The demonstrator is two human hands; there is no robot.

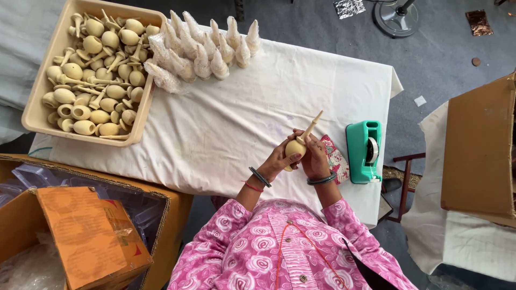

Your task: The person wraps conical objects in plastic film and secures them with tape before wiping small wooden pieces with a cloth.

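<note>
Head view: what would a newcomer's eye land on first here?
First the two hands, left hand and right hand, holding a pale wooden top with its stem pointing up, over the white cloth. Then the tray heaped with similar pieces at upper left, and the green tape dispenser just right of the hands.

We count one tray [33, 110], one tape dispenser [364, 151], about a dozen wrapped pieces [202, 45], two cardboard boxes [480, 151].
</note>
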